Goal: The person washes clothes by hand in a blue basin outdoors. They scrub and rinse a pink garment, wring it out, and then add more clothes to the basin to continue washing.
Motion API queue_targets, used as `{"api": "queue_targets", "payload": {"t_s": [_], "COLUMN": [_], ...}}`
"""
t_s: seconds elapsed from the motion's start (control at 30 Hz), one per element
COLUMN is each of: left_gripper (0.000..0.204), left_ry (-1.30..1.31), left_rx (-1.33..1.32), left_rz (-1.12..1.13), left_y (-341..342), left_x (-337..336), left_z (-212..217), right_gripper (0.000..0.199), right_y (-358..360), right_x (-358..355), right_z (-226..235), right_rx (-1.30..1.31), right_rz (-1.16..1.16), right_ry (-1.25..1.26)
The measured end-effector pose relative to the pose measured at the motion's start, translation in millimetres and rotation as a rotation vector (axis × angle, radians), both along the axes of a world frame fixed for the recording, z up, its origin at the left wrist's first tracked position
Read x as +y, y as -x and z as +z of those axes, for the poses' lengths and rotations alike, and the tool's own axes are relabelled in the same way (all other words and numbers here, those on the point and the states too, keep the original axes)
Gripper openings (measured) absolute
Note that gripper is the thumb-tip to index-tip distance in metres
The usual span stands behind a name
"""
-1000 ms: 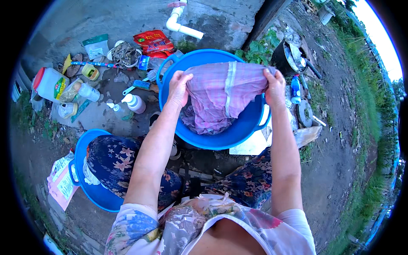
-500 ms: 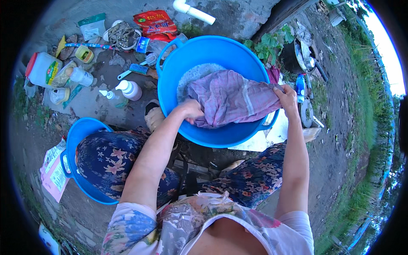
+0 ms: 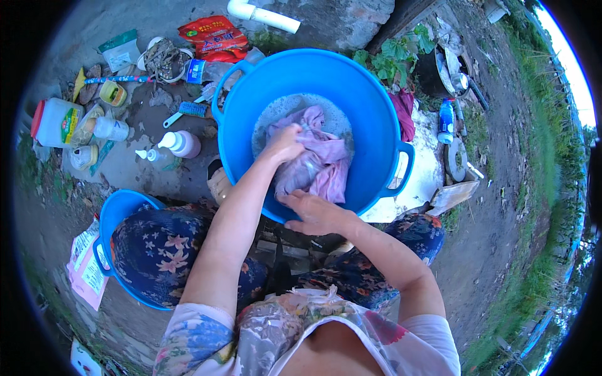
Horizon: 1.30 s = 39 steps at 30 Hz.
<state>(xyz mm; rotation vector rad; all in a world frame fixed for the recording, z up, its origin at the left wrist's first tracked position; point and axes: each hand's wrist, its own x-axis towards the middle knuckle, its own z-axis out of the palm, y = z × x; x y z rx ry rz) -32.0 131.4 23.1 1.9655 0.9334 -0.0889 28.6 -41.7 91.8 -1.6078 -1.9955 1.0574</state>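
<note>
The pink cloth (image 3: pixel 313 160) lies wet and bunched in the bottom of the big blue tub (image 3: pixel 370 106), in shallow soapy water. Nearest us, our right hand (image 3: pixel 316 213) rests spread on the tub's near rim, its grip released, just below the cloth's lower fold and apparently steadying the tub. Beyond it our left hand (image 3: pixel 285 143) presses down on the bunched top of the cloth, its grip clenched on a wad of it. To wash well, we judge, we should keep the cloth under the suds and work it fold over fold, holding the rim firm. The cloth looks pale lilac-pink, thin, soaked and crumpled. Left of the grip stand a pink-capped bottle (image 3: pixel 182 143) and a scrubbing brush (image 3: pixel 187 111); farther beyond lies a white pipe (image 3: pixel 263 14).
</note>
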Motion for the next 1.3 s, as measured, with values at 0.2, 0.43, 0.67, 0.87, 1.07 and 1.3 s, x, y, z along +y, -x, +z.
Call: {"api": "queue_targets", "payload": {"t_s": [0.2,0.43,0.67,0.87,1.07,1.3], "left_gripper": [0.030,0.041,0.051,0.034,0.077,0.088], "left_ry": [0.401,1.350,1.335,0.893,0.642,0.384], "left_rx": [-0.157,-1.074,-1.347,-0.996,-0.477,-0.031], "left_rz": [0.621,0.898,0.636,0.976,1.396,1.125], "left_y": [33,31,25,18,26,13], "left_x": [23,13,23,8,4,-29], "left_z": [6,11,48,7,-48,-17], "right_gripper": [0.017,0.047,0.026,0.023,0.033,0.056], "right_y": [-73,-71,-93,-124,-100,-136], "right_x": [37,64,54,39,7,43], "right_z": [-14,-50,-64,16,23,-76], "right_rx": [-0.086,-0.564,0.124,0.201,-0.150,-0.109], "right_rz": [-0.739,-0.548,-0.845,-1.137,-0.161,-0.741], "right_ry": [-0.058,0.111,0.123,-0.463,0.323,0.002]}}
